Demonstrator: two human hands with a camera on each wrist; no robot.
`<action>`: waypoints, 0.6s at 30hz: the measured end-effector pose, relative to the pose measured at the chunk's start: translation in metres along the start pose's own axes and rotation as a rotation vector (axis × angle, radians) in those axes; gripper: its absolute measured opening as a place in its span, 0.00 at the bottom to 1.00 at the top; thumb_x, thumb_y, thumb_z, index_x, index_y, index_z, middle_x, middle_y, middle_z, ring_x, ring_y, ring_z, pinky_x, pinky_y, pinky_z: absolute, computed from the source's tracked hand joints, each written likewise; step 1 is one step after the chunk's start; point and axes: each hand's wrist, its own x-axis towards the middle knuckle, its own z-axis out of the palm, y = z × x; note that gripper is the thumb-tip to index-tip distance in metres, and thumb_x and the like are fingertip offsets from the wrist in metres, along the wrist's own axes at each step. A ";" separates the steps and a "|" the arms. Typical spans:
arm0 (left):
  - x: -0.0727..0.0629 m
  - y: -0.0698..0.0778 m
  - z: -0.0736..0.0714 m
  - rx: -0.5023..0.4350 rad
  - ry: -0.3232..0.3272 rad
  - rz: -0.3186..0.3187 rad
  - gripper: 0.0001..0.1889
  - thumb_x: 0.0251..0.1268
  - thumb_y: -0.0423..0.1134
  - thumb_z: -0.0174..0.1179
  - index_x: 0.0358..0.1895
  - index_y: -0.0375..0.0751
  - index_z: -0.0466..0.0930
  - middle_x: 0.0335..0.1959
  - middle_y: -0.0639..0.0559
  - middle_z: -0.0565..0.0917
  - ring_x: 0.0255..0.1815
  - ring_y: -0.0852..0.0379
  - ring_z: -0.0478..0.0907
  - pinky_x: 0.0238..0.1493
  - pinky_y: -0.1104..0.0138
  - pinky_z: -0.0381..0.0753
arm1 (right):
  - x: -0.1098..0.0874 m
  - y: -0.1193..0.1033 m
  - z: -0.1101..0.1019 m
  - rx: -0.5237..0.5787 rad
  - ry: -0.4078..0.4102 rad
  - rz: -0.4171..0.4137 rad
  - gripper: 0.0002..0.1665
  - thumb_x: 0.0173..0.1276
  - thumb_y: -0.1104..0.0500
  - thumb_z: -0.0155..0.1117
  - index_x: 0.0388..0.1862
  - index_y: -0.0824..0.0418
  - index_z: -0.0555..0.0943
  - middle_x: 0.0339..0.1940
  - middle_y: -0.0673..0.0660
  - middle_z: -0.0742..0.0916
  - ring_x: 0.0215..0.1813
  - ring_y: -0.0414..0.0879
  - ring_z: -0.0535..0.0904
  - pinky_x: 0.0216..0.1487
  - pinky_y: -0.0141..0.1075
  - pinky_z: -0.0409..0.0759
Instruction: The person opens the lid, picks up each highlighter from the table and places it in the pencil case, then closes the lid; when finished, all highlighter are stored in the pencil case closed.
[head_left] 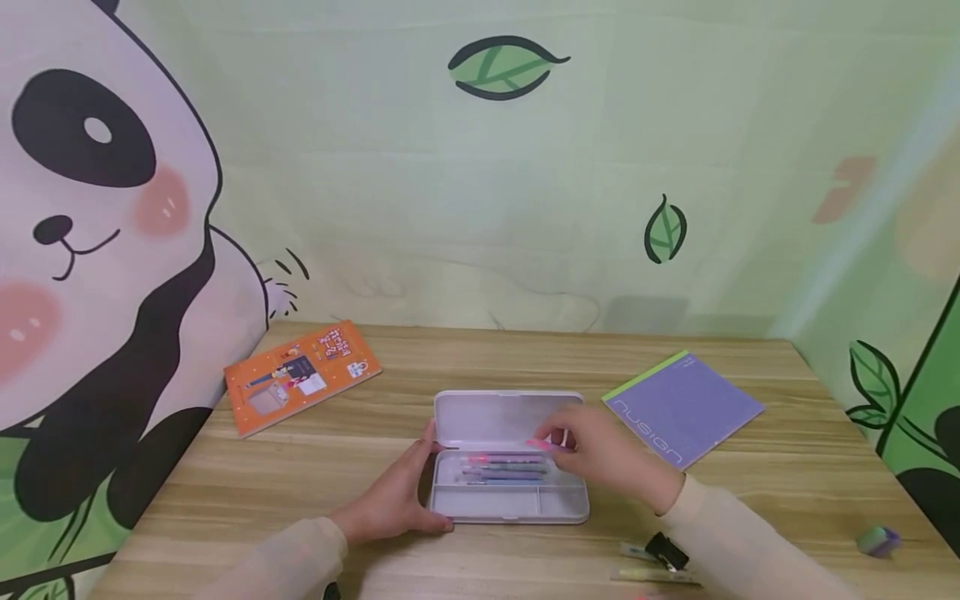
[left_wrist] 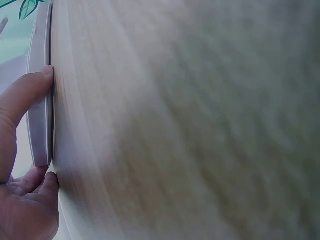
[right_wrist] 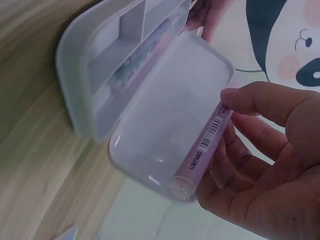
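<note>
A white pencil case (head_left: 562, 508) lies on the table with its lid (head_left: 480, 417) raised. Several pens (head_left: 506, 470) lie side by side in its long back compartment; the front compartments look bare. My left hand (head_left: 397, 500) grips the case's left end, thumb at the front corner and fingers toward the hinge. In the left wrist view, the thumb (left_wrist: 30, 92) presses the case's side wall (left_wrist: 39, 135). Above the right part of the case, my right hand (head_left: 615, 454) pinches a pink marker pen (right_wrist: 204, 145) with a barcode label, held in front of the lid.
An orange book (head_left: 300, 379) lies at the back left, a purple notebook (head_left: 682, 408) at the back right. Beside my right forearm are a black clip-like item (head_left: 667, 551) and slim pale sticks (head_left: 645, 575). A small green-purple block (head_left: 877, 542) sits far right.
</note>
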 end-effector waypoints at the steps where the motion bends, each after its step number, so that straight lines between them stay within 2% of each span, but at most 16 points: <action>1: 0.000 0.000 0.000 0.000 0.000 0.001 0.72 0.36 0.47 0.81 0.78 0.39 0.31 0.64 0.44 0.69 0.69 0.50 0.62 0.74 0.50 0.54 | 0.003 0.000 0.003 0.009 -0.001 -0.017 0.10 0.53 0.70 0.67 0.35 0.61 0.85 0.24 0.49 0.81 0.27 0.39 0.73 0.29 0.26 0.72; 6: -0.001 0.002 -0.001 -0.010 0.006 0.007 0.71 0.36 0.46 0.80 0.78 0.37 0.31 0.63 0.43 0.69 0.68 0.48 0.63 0.73 0.48 0.55 | 0.017 -0.002 0.022 -0.004 -0.019 -0.077 0.09 0.52 0.71 0.68 0.33 0.62 0.85 0.23 0.51 0.81 0.27 0.42 0.74 0.29 0.25 0.71; 12: -0.001 0.002 -0.001 -0.010 -0.010 -0.012 0.71 0.38 0.47 0.80 0.78 0.39 0.30 0.65 0.44 0.68 0.69 0.49 0.62 0.74 0.49 0.55 | 0.029 -0.006 0.044 -0.021 -0.070 -0.073 0.08 0.50 0.71 0.67 0.30 0.62 0.85 0.21 0.51 0.80 0.27 0.39 0.71 0.29 0.24 0.68; 18: -0.001 0.000 -0.001 -0.009 0.007 0.022 0.71 0.37 0.47 0.80 0.78 0.37 0.31 0.64 0.43 0.70 0.69 0.47 0.63 0.73 0.47 0.56 | 0.035 -0.010 0.061 -0.031 -0.121 -0.052 0.08 0.50 0.71 0.68 0.30 0.64 0.86 0.22 0.52 0.81 0.28 0.38 0.69 0.30 0.26 0.68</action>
